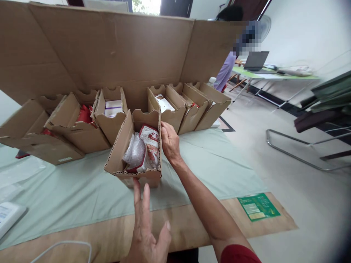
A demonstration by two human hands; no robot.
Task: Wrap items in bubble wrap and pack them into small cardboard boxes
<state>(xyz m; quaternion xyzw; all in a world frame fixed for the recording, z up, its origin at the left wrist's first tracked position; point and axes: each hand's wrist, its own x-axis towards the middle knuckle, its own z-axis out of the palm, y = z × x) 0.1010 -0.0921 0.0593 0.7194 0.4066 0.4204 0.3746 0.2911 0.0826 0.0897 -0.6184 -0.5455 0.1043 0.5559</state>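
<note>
An open-topped cardboard box [119,153] stands forward of the row on the green cloth. Inside it lie a clear bubble-wrapped item [135,149] and a red-and-white printed food packet [150,140]. My right hand [170,143] holds the box's right side wall from outside, fingers bent against the cardboard. Low at the front, my left hand [149,226] is open, thumb apart and fingers pointing up at the box's front wall. Its fingertips overlap that wall's lower part; whether they touch it I cannot tell.
Several similar bins stand behind, holding white boxes [113,108] and red packets [85,115]. A tall cardboard panel [117,47] rises behind them. A white device [11,217] and cable [65,242] lie left. A person [225,71], a laptop table [290,76] and a chair [290,155] are right.
</note>
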